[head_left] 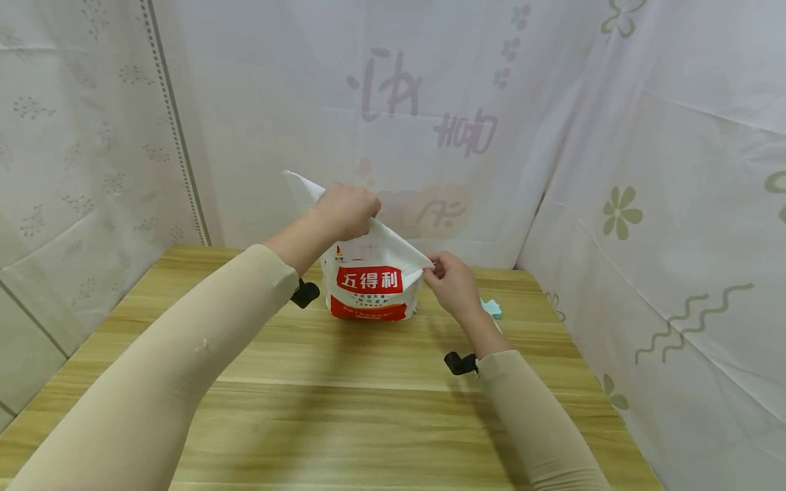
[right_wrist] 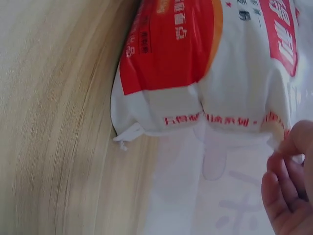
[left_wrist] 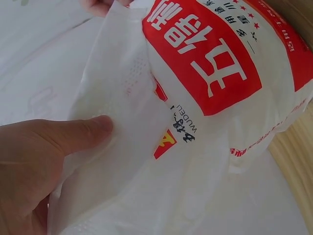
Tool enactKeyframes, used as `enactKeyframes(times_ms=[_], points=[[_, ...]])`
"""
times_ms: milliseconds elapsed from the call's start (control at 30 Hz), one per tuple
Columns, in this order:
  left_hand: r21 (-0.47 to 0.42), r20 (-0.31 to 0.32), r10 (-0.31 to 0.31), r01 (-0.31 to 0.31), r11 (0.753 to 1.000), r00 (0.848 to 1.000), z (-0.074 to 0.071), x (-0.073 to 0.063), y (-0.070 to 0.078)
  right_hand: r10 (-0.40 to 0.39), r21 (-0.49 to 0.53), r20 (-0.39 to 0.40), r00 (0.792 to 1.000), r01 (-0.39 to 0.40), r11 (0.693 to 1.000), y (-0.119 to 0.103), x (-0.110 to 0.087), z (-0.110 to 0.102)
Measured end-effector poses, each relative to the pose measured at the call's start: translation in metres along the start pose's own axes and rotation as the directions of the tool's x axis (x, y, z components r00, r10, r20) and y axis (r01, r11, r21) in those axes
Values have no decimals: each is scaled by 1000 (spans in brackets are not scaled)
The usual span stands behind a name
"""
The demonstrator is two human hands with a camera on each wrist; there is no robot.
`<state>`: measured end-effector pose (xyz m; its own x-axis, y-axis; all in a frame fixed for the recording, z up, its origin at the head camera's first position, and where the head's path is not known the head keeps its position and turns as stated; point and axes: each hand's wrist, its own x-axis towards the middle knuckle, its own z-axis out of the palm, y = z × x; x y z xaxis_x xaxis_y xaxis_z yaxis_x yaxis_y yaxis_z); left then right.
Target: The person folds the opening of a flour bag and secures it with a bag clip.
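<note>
A white flour bag (head_left: 370, 281) with red printed panels stands upright on the wooden table, its lower part bulging and its top slack. My left hand (head_left: 348, 211) grips the top edge, which slants down from upper left to lower right. In the left wrist view the thumb lies flat over the folded white top, with the other fingers behind it. At the bag's right upper corner, my right hand (head_left: 453, 283) pinches the material between thumb and fingertips. From the right wrist view, the bag's printed side (right_wrist: 220, 117) and a bottom corner with a loose thread show.
The wooden table (head_left: 319, 423) spreads in front of the bag. A small light-blue object (head_left: 492, 308) lies behind my right wrist. Patterned white cloth hangs behind the table (head_left: 276, 102) and along both sides. Black wrist cameras sit under my forearms.
</note>
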<state>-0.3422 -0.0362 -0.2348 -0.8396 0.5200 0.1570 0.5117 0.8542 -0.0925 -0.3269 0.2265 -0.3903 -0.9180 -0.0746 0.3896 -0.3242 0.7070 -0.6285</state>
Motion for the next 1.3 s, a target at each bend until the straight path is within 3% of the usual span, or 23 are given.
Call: enactKeyframes(times_ms=[267,433,533,700,833,1033,1300], points=[[-21,3,-7,7,1000,1000,3,-1,-3,20,-197,-94,995,-38,980,-16,-2,15],[-23,-9,4,-4,1000,1000,4,0,-4,35,-293,-62,997,-52,955,-21,-1,13],[-17,-11,12,-12,1000,1000,4,1,-5,53,-268,13,998,-48,962,-20,1,5],[-17,-8,19,-19,1000,1000,4,1,-5,79,-135,115,990,-63,989,-16,3,-9],[-11,-7,22,-23,1000,1000,4,1,-4,46,-111,113,993,-34,993,-13,3,-9],[-10,-7,19,-19,1000,1000,5,1,-4,-10,-181,90,996,26,983,-12,4,-5],[-8,-1,18,-18,1000,1000,5,0,-5,-143,-329,99,985,168,929,-11,5,0]])
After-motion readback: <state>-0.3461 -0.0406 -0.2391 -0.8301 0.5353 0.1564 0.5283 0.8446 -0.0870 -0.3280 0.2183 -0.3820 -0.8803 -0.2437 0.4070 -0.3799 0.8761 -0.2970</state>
